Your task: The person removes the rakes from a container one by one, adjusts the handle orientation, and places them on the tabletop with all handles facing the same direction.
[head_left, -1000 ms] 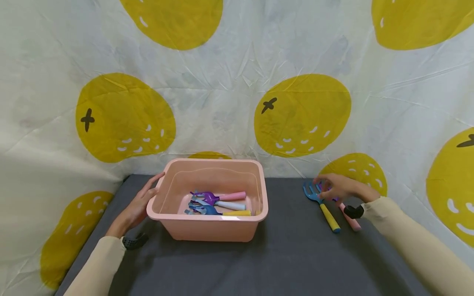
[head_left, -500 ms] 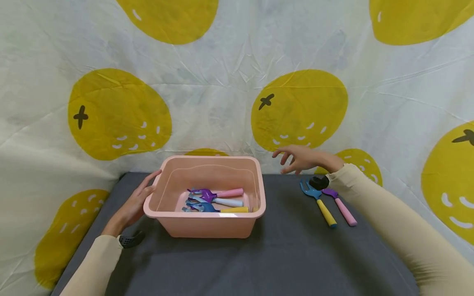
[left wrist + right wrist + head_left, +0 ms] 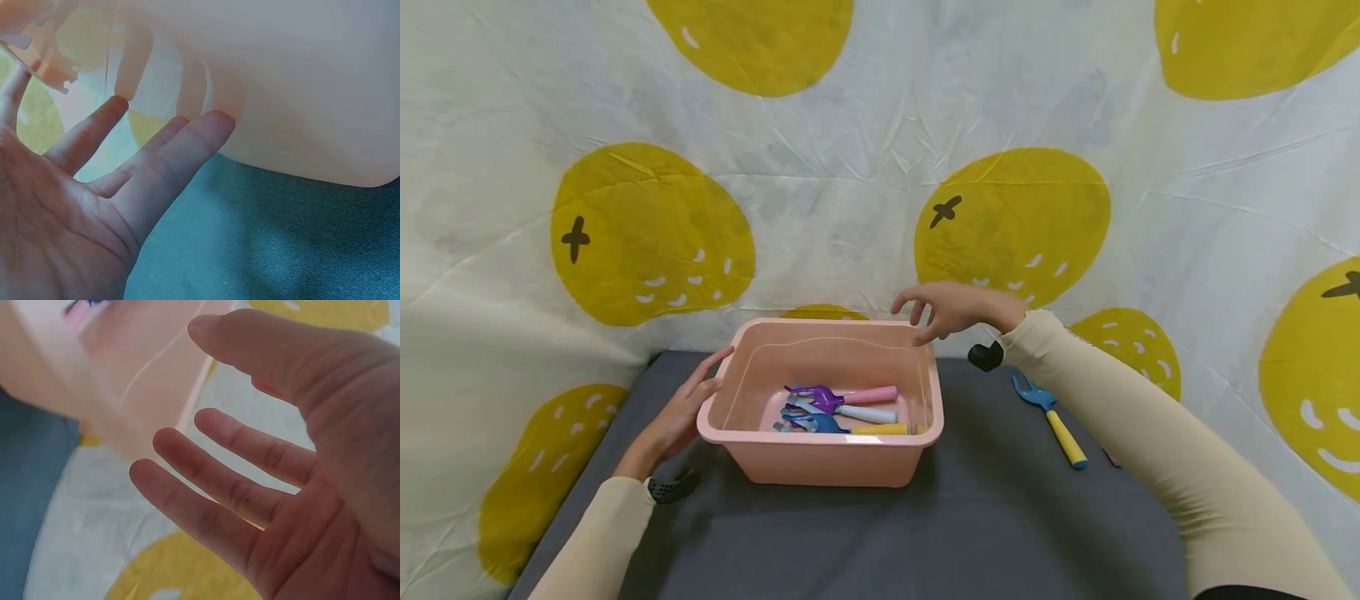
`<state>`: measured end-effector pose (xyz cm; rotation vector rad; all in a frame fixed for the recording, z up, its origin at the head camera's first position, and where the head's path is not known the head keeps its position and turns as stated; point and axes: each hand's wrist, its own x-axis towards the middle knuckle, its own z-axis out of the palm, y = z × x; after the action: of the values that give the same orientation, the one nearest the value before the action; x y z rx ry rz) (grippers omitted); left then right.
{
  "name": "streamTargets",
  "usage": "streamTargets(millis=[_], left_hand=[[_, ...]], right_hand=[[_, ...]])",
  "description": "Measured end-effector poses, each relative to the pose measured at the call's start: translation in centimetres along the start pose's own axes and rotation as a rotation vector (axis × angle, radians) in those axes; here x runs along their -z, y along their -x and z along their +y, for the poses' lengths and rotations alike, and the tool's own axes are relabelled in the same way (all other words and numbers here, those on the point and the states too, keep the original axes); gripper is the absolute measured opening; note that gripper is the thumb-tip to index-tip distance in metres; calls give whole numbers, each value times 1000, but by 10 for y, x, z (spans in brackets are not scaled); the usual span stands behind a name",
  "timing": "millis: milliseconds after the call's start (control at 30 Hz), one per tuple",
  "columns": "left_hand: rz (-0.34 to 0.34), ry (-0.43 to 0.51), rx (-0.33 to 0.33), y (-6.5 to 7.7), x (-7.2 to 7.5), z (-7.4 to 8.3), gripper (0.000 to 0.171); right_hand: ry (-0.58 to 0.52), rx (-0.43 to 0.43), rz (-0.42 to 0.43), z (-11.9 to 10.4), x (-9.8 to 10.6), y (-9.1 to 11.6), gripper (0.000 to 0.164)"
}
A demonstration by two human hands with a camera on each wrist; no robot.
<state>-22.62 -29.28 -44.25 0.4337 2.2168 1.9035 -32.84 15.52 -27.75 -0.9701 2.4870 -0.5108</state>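
My left hand [image 3: 676, 418] rests against the left side of a pink plastic tub [image 3: 820, 462]. In the left wrist view its straight fingertips touch the tub's outer wall [image 3: 300, 94]. Spread above the tub's back right corner, my right hand [image 3: 955, 308] holds nothing; the right wrist view shows bare fingers near the rim. Inside the tub lie several toy garden hand tools: a purple one with a pink handle [image 3: 871, 396], one with a pale blue handle [image 3: 868, 415], and a blue one with a yellow handle [image 3: 880, 429]. Their tined heads overlap.
On the dark cloth-covered table [image 3: 865, 542], right of the tub, lies a blue hand fork with a yellow handle [image 3: 1066, 437]. Beside it a pink handle end [image 3: 1111, 458] peeks from behind the right sleeve. A white curtain [image 3: 835, 225] with yellow fruit prints hangs behind.
My right hand has moved left from above the tools on the table to the tub's back right corner, with nothing in it. The left hand stays at the tub.
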Motion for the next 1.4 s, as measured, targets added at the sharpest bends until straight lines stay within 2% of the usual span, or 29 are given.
streamTargets(millis=[233, 467, 700, 833, 933, 1100, 1267, 1400], left_hand=[[4, 9, -3, 0, 0, -3, 58], [0, 22, -6, 0, -2, -3, 58], [1, 14, -5, 0, 0, -3, 59], [4, 3, -2, 1, 1, -2, 59], [9, -1, 12, 2, 1, 0, 59], [11, 1, 28, 2, 1, 0, 59], [22, 2, 48, 1, 1, 0, 59], [31, -1, 50, 0, 0, 0, 60]], right_hand=[[29, 47, -67, -17, -15, -31, 63], [112, 66, -118, -37, -37, -56, 57], [29, 69, -226, -48, -67, -81, 58], [14, 79, -293, -50, -87, -93, 42], [-7, 34, -344, -52, -100, -100, 40], [-3, -83, -410, -50, -121, -111, 58], [0, -193, -439, -46, -133, -119, 58], [-54, -239, -458, -41, -141, -122, 67]])
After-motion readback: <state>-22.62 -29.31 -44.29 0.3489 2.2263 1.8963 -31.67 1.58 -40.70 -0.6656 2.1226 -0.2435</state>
